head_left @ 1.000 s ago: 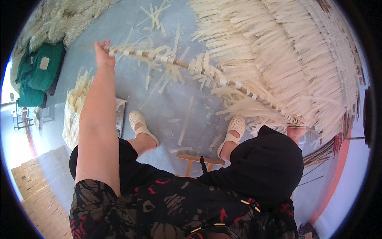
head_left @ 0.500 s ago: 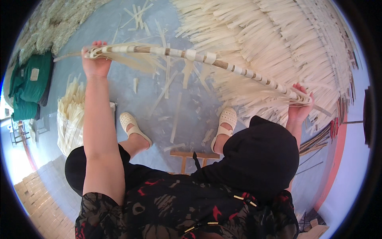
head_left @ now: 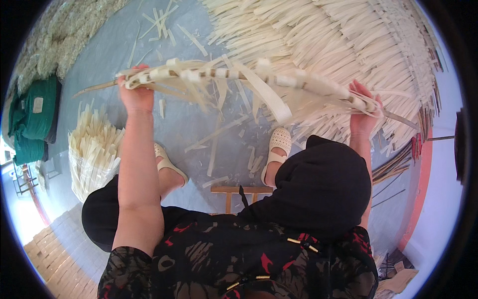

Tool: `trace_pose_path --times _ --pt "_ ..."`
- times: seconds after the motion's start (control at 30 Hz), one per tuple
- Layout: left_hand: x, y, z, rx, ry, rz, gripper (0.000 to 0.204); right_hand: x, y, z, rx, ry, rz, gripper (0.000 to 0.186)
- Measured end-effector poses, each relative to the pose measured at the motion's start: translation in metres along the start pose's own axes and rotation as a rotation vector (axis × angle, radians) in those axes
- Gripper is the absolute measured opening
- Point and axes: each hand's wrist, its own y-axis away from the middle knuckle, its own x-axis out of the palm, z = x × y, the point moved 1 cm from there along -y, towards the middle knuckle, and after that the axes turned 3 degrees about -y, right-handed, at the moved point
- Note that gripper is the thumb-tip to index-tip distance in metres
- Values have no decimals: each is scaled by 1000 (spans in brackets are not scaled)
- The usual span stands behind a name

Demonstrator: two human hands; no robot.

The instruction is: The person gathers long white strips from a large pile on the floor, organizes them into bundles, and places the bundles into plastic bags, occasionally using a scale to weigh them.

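A long thin wooden stick (head_left: pixel 242 75) spans the space in front of me, with pale flat strips (head_left: pixel 268 95) looped over it along its length. My left hand (head_left: pixel 137 94) is closed round the stick and its strips near the left end. The bare tip pokes out beyond that hand. Near the other end my right hand (head_left: pixel 365 112) grips it in the same way, with the right tip sticking out past my fingers. Several strips dangle from the middle, some smeared by motion.
Rows of pale strips (head_left: pixel 318 45) cover the floor ahead and right. A clear bag of strips (head_left: pixel 94 154) stands by my left arm, with green sacks (head_left: pixel 37 112) behind it. Loose sticks (head_left: pixel 396 167) lie by the right wall. A wooden stool (head_left: pixel 239 190) sits between my feet.
Both hands have shifted with the stick: the left moved right and slightly lower, the right moved left and up. The strips have swung, and one wide strip now stands out from the middle.
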Motion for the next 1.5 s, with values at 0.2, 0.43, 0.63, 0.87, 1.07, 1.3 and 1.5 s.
trace_pose_path --times 0.2,0.43,0.63,0.87,1.07,1.3,1.5 --pt "36 26 106 -287 -182 -161 43 13 1 -84 217 301 20 64" --pt "63 49 64 17 -93 18 45 83 9 -35 193 102 293 74" --pt "82 72 123 -243 -145 -99 53 47 21 -105 474 159 246 71" --pt "115 69 15 -39 -352 -25 64 79 27 -66 807 -163 453 77" --pt "111 28 -17 -162 -926 130 77 90 20 -96 1030 -87 540 83" --pt "17 -56 64 -583 -1105 14 80 68 20 -164 1238 263 512 78" --pt "-22 -67 124 -201 -1537 138 74 -23 -12 -181 11 1443 494 45"
